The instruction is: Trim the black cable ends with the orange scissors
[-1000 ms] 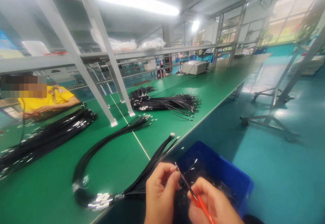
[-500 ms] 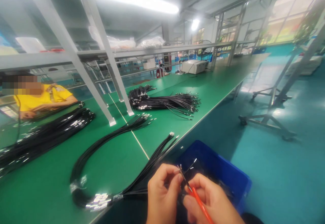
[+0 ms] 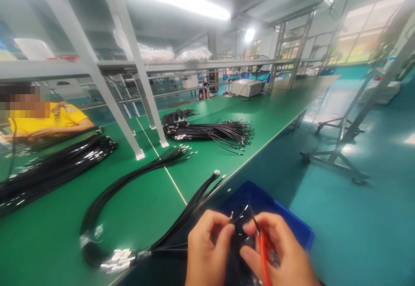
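Over the bench's front edge, my left hand (image 3: 209, 245) pinches a thin black cable (image 3: 240, 214) between thumb and forefinger. Light-coloured tips show just above the fingers. My right hand (image 3: 282, 247) is closed around a slim tool (image 3: 263, 251) with red-orange handles and a dark pointed end; its exact kind is unclear. That point stands up to the right of the cable, apart from my left fingers. Left of my hands lies a curved bundle of black cables (image 3: 94, 212), with white connectors (image 3: 118, 260) near the bench edge.
A blue bin (image 3: 292, 223) sits below my hands. On the green bench (image 3: 145, 208) lie another cable pile (image 3: 207, 131) and a long cable bundle (image 3: 58, 165). Metal shelf posts (image 3: 126, 117) rise from it. Across the bench sits a person in yellow (image 3: 48, 126). A wheeled stand (image 3: 340, 147) is at right.
My right hand has drawn the red-handled tool away from my left fingertips, to the right, and turned its point more upright. The left hand keeps its pinch. The view shifts slightly.
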Action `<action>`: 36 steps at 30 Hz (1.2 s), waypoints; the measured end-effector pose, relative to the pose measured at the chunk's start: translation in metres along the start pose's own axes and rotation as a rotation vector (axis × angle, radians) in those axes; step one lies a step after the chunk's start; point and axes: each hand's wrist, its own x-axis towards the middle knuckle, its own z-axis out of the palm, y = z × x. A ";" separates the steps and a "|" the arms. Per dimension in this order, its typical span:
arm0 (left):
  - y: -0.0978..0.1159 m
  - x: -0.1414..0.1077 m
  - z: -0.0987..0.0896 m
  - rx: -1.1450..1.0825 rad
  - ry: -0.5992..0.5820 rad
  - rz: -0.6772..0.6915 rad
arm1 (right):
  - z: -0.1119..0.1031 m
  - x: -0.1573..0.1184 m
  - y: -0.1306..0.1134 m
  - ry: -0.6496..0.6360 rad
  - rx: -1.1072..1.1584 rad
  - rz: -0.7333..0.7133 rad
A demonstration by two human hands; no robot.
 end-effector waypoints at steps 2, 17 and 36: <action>0.003 -0.001 0.001 0.005 -0.026 0.025 | 0.005 0.006 -0.002 0.104 0.028 -0.130; 0.018 -0.006 -0.002 -0.052 0.032 -0.033 | 0.032 0.002 0.002 -0.002 0.550 0.020; 0.012 0.005 -0.018 -0.448 -0.103 -0.319 | -0.010 0.012 -0.002 -0.629 0.551 0.334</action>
